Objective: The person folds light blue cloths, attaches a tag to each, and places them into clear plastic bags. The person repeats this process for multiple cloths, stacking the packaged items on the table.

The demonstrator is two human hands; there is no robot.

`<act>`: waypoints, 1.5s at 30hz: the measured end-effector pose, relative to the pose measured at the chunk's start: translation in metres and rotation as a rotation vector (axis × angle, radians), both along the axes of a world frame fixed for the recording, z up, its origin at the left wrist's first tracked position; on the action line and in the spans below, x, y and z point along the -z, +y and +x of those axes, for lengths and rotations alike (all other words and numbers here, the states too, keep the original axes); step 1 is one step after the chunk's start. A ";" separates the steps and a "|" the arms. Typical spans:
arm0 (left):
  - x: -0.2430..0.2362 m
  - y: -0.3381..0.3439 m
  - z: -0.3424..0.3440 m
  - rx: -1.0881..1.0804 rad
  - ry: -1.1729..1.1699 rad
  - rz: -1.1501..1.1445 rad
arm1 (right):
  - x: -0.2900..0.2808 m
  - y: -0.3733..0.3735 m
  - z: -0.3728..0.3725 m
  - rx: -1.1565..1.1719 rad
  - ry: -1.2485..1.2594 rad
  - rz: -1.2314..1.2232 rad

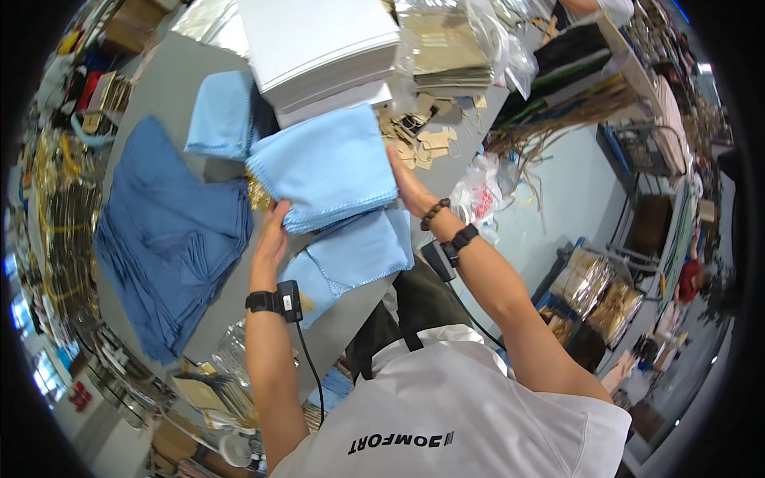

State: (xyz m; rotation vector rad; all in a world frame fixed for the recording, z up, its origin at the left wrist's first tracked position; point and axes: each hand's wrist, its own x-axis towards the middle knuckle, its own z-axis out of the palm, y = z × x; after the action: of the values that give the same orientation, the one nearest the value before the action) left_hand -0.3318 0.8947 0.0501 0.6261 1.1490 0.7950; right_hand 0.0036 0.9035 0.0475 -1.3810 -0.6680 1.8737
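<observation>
Between my two hands is a folded stack of light blue cloths (331, 163) with stitched edges. My left hand (273, 231) grips its near left corner, with some of the fingers hidden under the cloth. At the right side my right hand (408, 185) presses against the stack, its fingers partly out of sight behind the edge. Just below, nearer my body, lies another light blue folded cloth (362, 253) on the grey table (177, 84). A second folded light blue stack (221, 115) sits beyond to the left, next to something dark.
A heap of darker blue cloth (171, 239) spreads over the table's left. At the back stand a tall white paper stack (319, 48) and plastic-wrapped brown sheets (445, 48). Beige tags with strings (430, 143) lie right of the held cloths. A plastic bag (478, 191) hangs by the table edge.
</observation>
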 end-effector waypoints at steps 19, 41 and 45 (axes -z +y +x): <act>0.043 -0.026 -0.039 -0.174 -0.010 -0.196 | 0.015 0.054 0.042 -0.265 -1.081 0.676; -0.052 0.015 0.058 -0.284 -0.208 -0.102 | 0.066 0.002 0.067 -0.660 -1.361 0.996; -0.068 -0.004 0.043 -0.188 -0.073 -0.043 | 0.035 0.017 0.077 -0.785 -1.320 0.771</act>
State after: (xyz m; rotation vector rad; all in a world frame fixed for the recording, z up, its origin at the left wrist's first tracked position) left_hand -0.2883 0.8907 0.1179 0.4538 1.1661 0.9431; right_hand 0.0808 0.9203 0.0124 -1.7499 -2.5093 0.6141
